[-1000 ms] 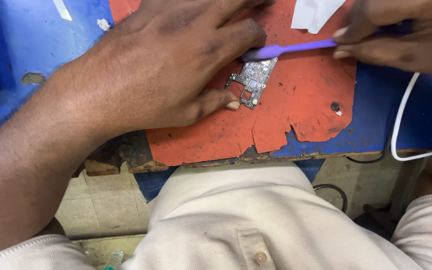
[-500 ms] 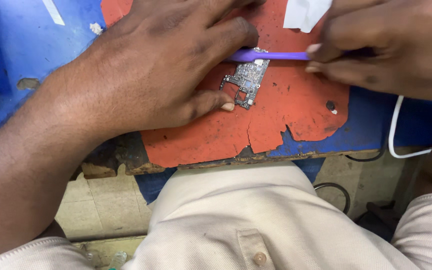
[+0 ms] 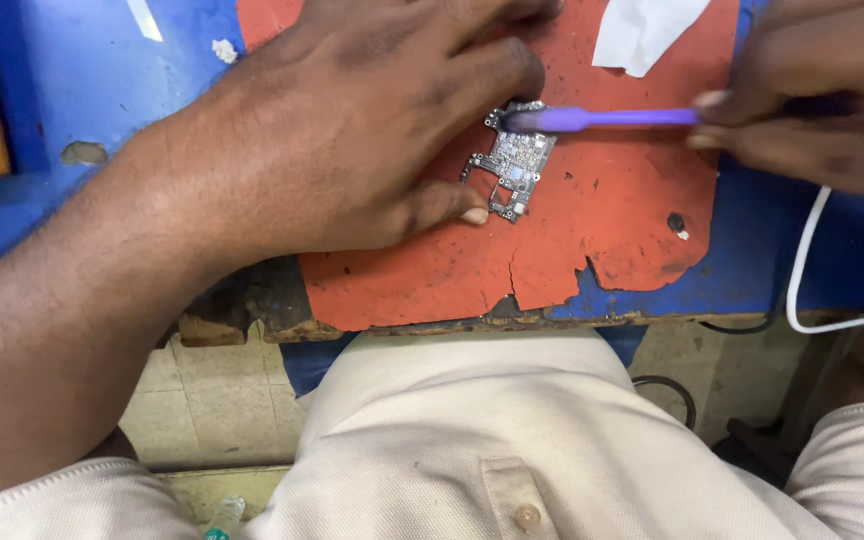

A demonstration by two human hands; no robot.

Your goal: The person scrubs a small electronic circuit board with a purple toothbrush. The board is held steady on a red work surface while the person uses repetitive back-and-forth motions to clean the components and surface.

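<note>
Left hand (image 3: 352, 130) spread flat, thumb and fingers pinning the circuit board (image 3: 514, 165); right hand (image 3: 812, 95) pinches the purple brush (image 3: 602, 119), head touching the board's far end.

I judge this a small electronics repair workshop: a bare circuit board (image 3: 512, 165) lies on a worn, cracked red mat (image 3: 602, 230) over a chipped blue workbench (image 3: 72, 90), white cable (image 3: 802, 260) alongside.

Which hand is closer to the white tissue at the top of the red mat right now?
Right. The right hand, gripping the purple brush, sits just beside the white tissue. The left hand pins the circuit board farther off.
</note>
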